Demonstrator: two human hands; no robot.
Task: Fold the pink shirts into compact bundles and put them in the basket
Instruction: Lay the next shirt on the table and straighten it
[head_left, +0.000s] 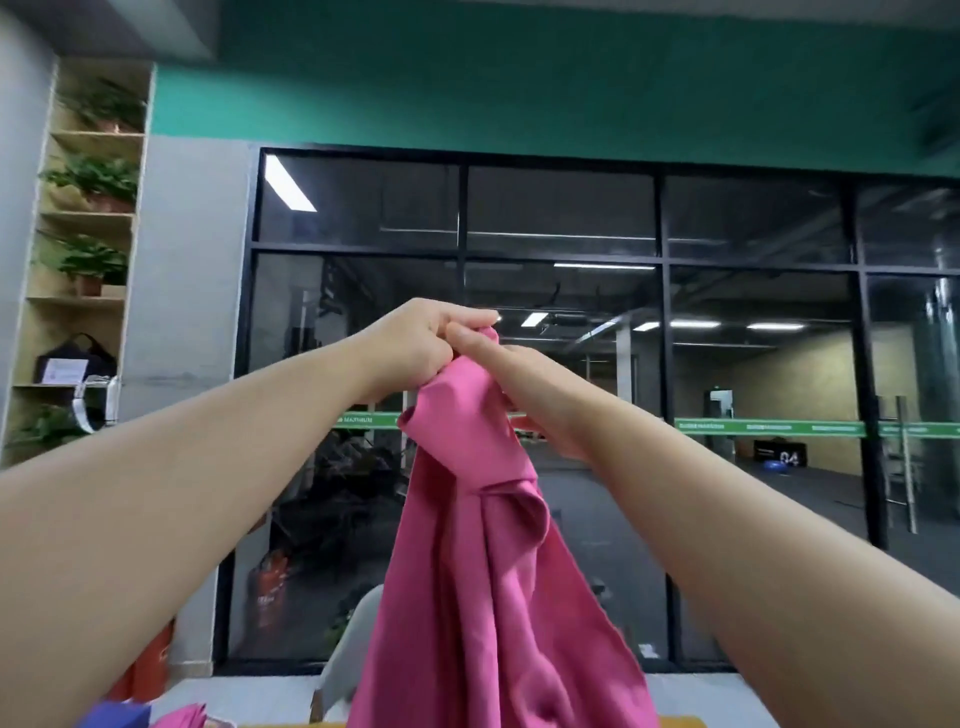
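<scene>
A pink shirt (488, 571) hangs in the air in front of me, bunched at its top and falling past the bottom edge of the view. My left hand (421, 345) grips the bunched top from the left with curled fingers. My right hand (511, 387) pinches the same top from the right, thumb laid along the cloth. Both arms are stretched out and raised. Another bit of pink cloth (182, 717) shows at the bottom left edge. No basket is in view.
A black-framed glass wall (660, 312) fills the space ahead. A wooden shelf (83, 260) with potted plants and a dark bag stands at the left. A grey chair back (358, 639) sits low behind the shirt, and a yellow edge (675, 721) runs along the bottom.
</scene>
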